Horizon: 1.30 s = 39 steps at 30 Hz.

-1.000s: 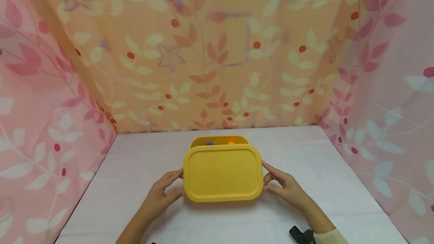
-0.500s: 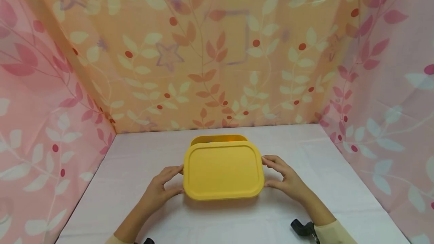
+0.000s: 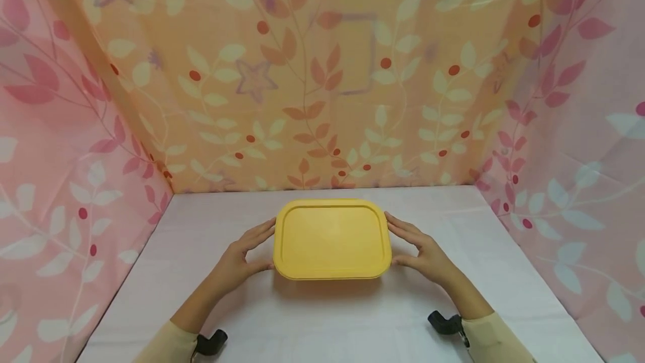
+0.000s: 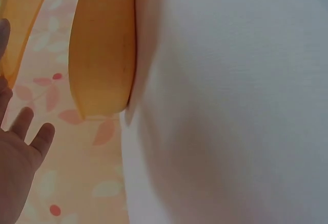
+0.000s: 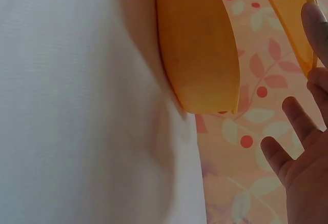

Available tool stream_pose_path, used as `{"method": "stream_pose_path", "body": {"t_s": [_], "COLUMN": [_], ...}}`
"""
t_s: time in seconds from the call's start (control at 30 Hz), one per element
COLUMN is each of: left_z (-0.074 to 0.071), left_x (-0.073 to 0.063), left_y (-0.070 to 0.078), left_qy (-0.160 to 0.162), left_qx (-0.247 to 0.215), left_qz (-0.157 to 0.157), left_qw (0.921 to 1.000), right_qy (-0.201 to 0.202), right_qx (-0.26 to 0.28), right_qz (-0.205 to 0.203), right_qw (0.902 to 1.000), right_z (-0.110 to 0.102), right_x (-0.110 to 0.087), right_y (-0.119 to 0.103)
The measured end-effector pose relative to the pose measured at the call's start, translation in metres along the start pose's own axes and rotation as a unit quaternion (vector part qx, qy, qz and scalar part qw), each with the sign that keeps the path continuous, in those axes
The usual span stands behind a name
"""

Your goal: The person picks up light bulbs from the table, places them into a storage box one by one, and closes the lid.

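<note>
A yellow rectangular lid (image 3: 332, 240) with rounded corners is held level above a yellow box (image 4: 102, 44). My left hand (image 3: 237, 262) grips the lid's left end, thumb at the near corner and fingers farther back along the edge. At the opposite end my right hand (image 3: 430, 259) holds it the same way. Both wrist views show a gap between the raised lid and the box, which stands on the white tabletop. From the head view the lid covers the box, hiding its inside. The lower fingers of each hand stick out free of the lid.
The white tabletop (image 3: 332, 324) ends at an orange leaf-patterned cloth (image 3: 312, 83) behind the box. Pink patterned cloths hang at left (image 3: 65, 184) and right (image 3: 569, 184). Black curved pieces (image 3: 211, 343) sit at both sleeve cuffs.
Both hands have moved the lid away from me, over the box. The box's far rim and the blue and orange things inside, visible earlier, are now hidden under it.
</note>
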<state>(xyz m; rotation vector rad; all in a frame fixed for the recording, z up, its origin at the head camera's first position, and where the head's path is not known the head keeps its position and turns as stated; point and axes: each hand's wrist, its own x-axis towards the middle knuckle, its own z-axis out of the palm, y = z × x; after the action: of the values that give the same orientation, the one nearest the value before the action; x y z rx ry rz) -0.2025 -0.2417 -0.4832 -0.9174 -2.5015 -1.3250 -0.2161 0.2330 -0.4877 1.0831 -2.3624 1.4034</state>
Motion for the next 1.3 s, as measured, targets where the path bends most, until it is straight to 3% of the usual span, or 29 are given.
{"method": "stream_pose_path", "body": {"t_s": [0.23,0.57,0.77,0.9,1.07,1.3], "left_z": [-0.002,-0.003,-0.003,-0.003,-0.003,0.002], "left_x": [0.015,0.034,0.041,0.045,0.045,0.048], "left_y": [-0.003,-0.023,-0.036,-0.042,-0.047,-0.055], "left_qy": [-0.019,-0.011,-0.023,-0.03,-0.041,-0.053], "left_qx": [-0.02,-0.065,-0.068,-0.062,-0.086,-0.103], "left_qz": [-0.053,-0.087,-0.105,-0.122,-0.137,-0.154], "left_qw": [0.9982,0.994,0.9919,0.9901,0.986,0.9813], "right_qy": [-0.015,-0.021,-0.025,-0.035,-0.05,-0.06], "right_qx": [0.06,0.057,0.045,0.068,0.097,0.101], "right_qz": [0.057,0.105,0.123,0.131,0.139,0.16], "right_qw": [0.9965,0.9926,0.9911,0.9884,0.9843,0.9802], "right_z": [-0.006,-0.011,-0.012,-0.011,-0.008,-0.005], "right_x": [0.008,0.029,0.037,0.042,0.045,0.047], "right_y": [0.013,0.026,0.035,0.041,0.049,0.058]}}
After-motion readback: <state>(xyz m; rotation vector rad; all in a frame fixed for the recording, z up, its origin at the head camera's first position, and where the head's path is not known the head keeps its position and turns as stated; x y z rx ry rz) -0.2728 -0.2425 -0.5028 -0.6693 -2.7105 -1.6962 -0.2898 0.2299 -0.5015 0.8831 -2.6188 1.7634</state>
